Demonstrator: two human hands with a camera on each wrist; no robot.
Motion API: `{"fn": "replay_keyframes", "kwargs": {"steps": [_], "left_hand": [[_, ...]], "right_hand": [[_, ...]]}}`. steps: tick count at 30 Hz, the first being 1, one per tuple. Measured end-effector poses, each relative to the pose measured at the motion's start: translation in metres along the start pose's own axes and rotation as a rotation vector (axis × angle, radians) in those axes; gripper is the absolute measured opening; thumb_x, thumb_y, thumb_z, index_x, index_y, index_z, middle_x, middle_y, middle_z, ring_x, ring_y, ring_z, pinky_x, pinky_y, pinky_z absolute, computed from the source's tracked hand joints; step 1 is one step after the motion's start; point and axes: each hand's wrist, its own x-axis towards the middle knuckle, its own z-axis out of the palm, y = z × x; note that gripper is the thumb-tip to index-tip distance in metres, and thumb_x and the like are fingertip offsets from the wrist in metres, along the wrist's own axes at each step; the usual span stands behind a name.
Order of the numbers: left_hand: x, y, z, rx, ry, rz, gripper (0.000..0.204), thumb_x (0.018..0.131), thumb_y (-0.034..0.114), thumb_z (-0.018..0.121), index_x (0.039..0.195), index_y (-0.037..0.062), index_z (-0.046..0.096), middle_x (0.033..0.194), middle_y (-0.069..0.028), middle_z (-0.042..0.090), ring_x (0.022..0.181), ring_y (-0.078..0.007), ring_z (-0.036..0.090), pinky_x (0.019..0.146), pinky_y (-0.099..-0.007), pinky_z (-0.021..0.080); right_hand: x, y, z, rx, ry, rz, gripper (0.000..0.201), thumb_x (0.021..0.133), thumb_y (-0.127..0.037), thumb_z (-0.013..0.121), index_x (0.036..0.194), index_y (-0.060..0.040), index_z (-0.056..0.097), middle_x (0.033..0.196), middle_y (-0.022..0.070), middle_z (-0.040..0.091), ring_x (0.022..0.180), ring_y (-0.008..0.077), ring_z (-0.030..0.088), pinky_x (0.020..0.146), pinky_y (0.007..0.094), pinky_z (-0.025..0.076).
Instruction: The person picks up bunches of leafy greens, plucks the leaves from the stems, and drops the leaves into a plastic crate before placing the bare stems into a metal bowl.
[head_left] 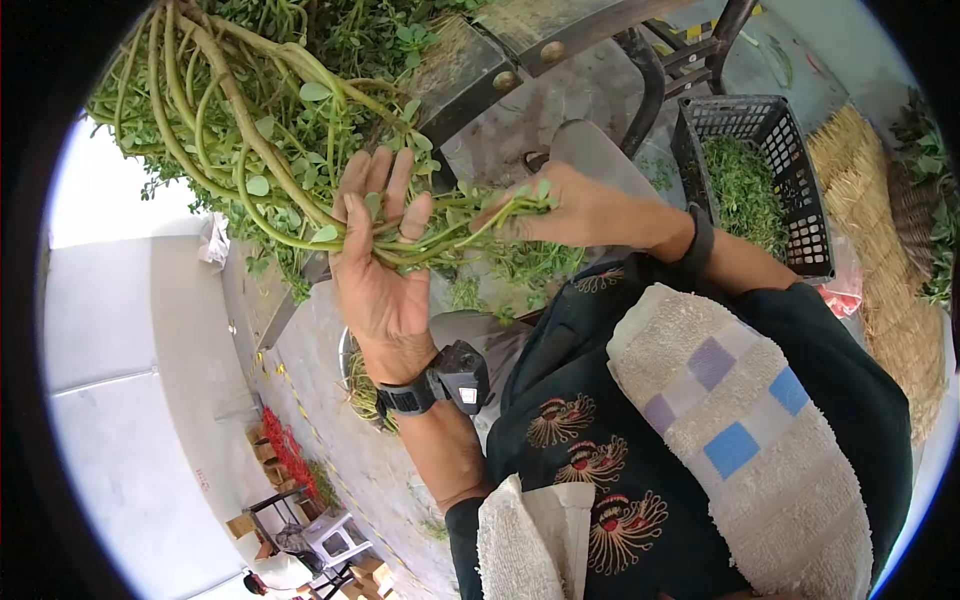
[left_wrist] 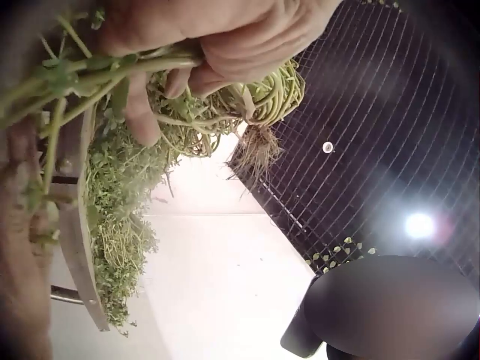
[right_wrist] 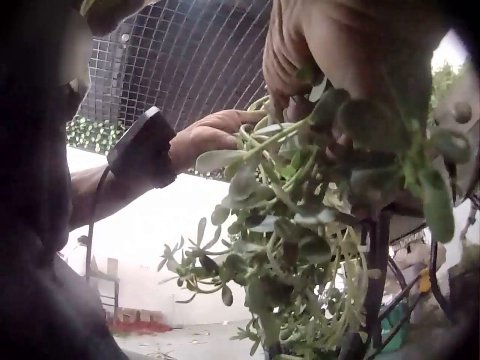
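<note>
A big bundle of green purslane with long thick stems spreads across the upper left of the head view. My left hand, palm up, holds several of its stems between thumb and fingers. In the left wrist view these stems run under the hand, with a fingertip bent past them. My right hand grips the leafy ends of the same stems, a short way right of the left hand. Leafy shoots hang below the right hand in its wrist view and cover part of its fingers.
A metal-edged table stands under the bundle. At the upper right is a black crate with cut greens, beside a straw mat. A bowl of stems sits low behind the left wrist. Another person is far off at the bottom.
</note>
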Motion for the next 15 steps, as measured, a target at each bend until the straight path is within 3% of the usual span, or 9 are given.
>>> {"fn": "replay_keyframes", "kwargs": {"steps": [4, 7, 10, 12, 13, 15], "left_hand": [[0.001, -0.003, 0.000, 0.002, 0.026, -0.006, 0.041, 0.095, 0.018, 0.045, 0.128, -0.0048, 0.037, 0.130, -0.0203, 0.042, 0.126, -0.0309, 0.040, 0.091, -0.0377, 0.052], [0.002, -0.005, 0.002, -0.045, 0.020, -0.015, 0.040, 0.095, 0.019, 0.044, 0.128, -0.0045, 0.038, 0.129, -0.0202, 0.042, 0.126, -0.0310, 0.040, 0.095, -0.0406, 0.049], [0.000, -0.005, 0.006, -0.015, 0.104, 0.003, 0.038, 0.096, 0.020, 0.042, 0.126, -0.0046, 0.040, 0.125, -0.0204, 0.046, 0.119, -0.0287, 0.047, 0.084, -0.0330, 0.054], [0.002, -0.006, -0.002, -0.017, 0.014, -0.007, 0.036, 0.098, 0.021, 0.039, 0.123, -0.0047, 0.044, 0.121, -0.0204, 0.051, 0.105, -0.0242, 0.057, 0.066, -0.0245, 0.053], [0.002, -0.007, -0.001, -0.016, 0.009, -0.012, 0.036, 0.098, 0.021, 0.039, 0.123, -0.0047, 0.044, 0.121, -0.0204, 0.051, 0.105, -0.0242, 0.057, 0.066, -0.0245, 0.053], [0.002, -0.008, 0.009, 0.060, 0.099, -0.008, 0.036, 0.098, 0.022, 0.038, 0.121, -0.0047, 0.046, 0.117, -0.0196, 0.054, 0.087, -0.0171, 0.060, 0.052, -0.0189, 0.045]], "right_hand": [[-0.001, 0.014, 0.003, -0.153, -0.019, -0.077, 0.029, 0.083, -0.023, 0.065, 0.106, -0.0066, 0.066, 0.073, 0.0107, 0.065, 0.063, 0.0120, 0.055, 0.062, 0.0286, 0.045], [-0.001, 0.002, -0.003, -0.064, -0.078, 0.059, 0.029, 0.081, -0.020, 0.064, 0.106, -0.0057, 0.065, 0.076, 0.0154, 0.065, 0.059, 0.0148, 0.054, 0.060, 0.0307, 0.045], [-0.001, 0.002, -0.001, -0.131, -0.085, 0.068, 0.026, 0.082, -0.020, 0.060, 0.102, -0.0046, 0.066, 0.069, 0.0125, 0.063, 0.055, 0.0167, 0.052, 0.059, 0.0319, 0.044], [0.004, 0.011, 0.001, -0.333, 0.063, 0.036, 0.024, 0.081, -0.020, 0.057, 0.095, -0.0028, 0.067, 0.062, 0.0100, 0.059, 0.053, 0.0142, 0.050, 0.055, 0.0316, 0.042], [0.008, 0.014, -0.001, -0.333, 0.069, 0.038, 0.024, 0.081, -0.020, 0.057, 0.095, -0.0028, 0.067, 0.062, 0.0100, 0.059, 0.053, 0.0142, 0.050, 0.055, 0.0316, 0.042], [0.015, 0.018, -0.006, 0.529, 0.197, 0.546, 0.022, 0.077, -0.023, 0.063, 0.083, -0.0022, 0.065, 0.057, 0.0141, 0.056, 0.050, 0.0182, 0.049, 0.051, 0.0342, 0.041]]}}
